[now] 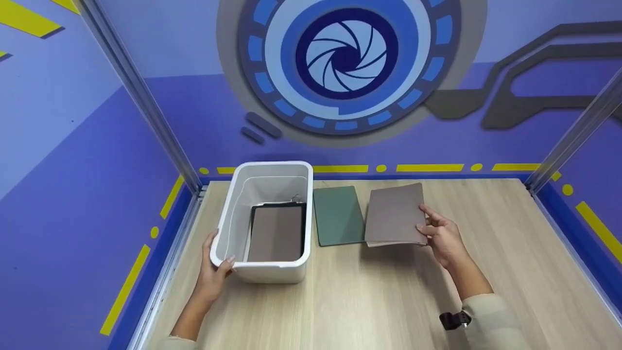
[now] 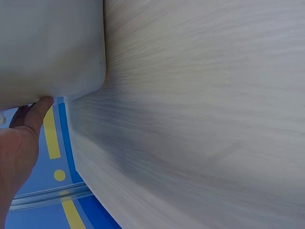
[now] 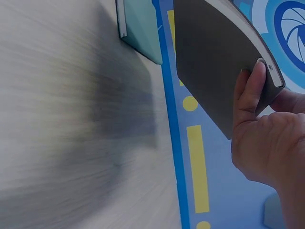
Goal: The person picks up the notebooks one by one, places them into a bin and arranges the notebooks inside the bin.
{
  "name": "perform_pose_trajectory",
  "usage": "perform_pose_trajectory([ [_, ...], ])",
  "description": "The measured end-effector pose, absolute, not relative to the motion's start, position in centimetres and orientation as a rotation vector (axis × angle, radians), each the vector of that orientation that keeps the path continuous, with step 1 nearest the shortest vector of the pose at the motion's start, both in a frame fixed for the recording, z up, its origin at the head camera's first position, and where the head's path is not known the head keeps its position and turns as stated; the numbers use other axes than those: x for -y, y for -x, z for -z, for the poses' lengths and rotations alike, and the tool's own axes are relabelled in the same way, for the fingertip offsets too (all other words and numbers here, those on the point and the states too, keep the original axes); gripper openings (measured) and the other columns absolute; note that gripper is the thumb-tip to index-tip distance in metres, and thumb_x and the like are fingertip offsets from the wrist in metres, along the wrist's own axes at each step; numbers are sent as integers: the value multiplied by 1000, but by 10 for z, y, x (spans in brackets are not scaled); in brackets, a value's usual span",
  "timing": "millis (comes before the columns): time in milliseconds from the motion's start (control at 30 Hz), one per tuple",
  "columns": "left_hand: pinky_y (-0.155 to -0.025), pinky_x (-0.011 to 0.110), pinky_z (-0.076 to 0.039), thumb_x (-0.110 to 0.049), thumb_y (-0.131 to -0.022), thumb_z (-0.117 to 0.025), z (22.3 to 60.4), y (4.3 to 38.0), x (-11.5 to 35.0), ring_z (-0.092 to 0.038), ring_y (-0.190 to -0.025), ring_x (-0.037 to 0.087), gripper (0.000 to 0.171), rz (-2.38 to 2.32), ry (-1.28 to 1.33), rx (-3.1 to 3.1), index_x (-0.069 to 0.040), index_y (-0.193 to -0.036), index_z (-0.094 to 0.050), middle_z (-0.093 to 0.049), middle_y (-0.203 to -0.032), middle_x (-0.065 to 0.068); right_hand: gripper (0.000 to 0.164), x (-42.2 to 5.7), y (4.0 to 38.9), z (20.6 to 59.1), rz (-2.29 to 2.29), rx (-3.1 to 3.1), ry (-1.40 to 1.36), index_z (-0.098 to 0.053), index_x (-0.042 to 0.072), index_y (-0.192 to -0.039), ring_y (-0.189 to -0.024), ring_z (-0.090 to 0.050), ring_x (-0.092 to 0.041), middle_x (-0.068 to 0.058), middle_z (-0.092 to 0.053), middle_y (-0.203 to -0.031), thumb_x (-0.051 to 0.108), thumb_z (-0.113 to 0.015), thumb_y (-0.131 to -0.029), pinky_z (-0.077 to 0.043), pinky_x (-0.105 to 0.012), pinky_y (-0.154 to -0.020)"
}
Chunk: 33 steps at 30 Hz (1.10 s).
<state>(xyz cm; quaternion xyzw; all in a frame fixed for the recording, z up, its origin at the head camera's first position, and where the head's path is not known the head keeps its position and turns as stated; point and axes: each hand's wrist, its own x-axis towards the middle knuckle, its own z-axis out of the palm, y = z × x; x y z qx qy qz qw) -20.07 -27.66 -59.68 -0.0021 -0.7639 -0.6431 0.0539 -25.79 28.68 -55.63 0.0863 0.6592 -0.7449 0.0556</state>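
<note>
In the head view a white plastic bin (image 1: 286,272) stands left of centre. My left hand (image 1: 214,274) grips its front left corner, thumb over the rim and fingers along the outer side. My right hand (image 1: 443,239) pinches a brown soft-cover notebook (image 1: 394,214) by its right edge, thumb on the cover. The right wrist view shows this notebook (image 3: 209,57) raised above the table, its page edges bowed. Inside the bin lies another brown notebook (image 1: 277,233) on top of something black-edged. A green notebook (image 1: 338,216) rests flat between bin and held notebook.
The light wood table (image 1: 350,301) backs onto a blue-purple wall (image 1: 194,116) with yellow dashes. Metal posts (image 1: 141,97) rise at the back corners. On my right wrist is a black strap with a small device (image 1: 454,320).
</note>
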Motion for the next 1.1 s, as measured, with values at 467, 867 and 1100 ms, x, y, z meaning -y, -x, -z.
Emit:
perform_pose_trajectory([
  [467,-84,27,-58,-8,-103,-56,597,203,277,-52,-123,33,80,1943,94,2314,-17,-168,-10,-35,-153,28,68,-278,256,548,2321,-1939,-208,-29,3,-168,-79,-60,-10,-2,-50,-105,-7,-52,-104,-56,-23,-62],
  [867,-83,27,-58,-7,-103,-57,597,202,279,-52,-121,28,81,1968,30,2324,-19,-168,-11,-35,-152,24,66,-264,254,538,2377,-1880,-165,-34,3,-166,-83,-61,-10,-2,-54,-107,-8,-54,-104,-56,-22,-63],
  [1100,-84,26,-58,-8,-104,-58,598,202,279,-47,-128,41,81,1974,36,2320,-20,-168,-10,-32,-156,24,68,-256,253,531,2380,-1899,-116,-34,3,-166,-92,-61,-9,-3,-54,-110,-9,-54,-102,-58,-21,-75],
])
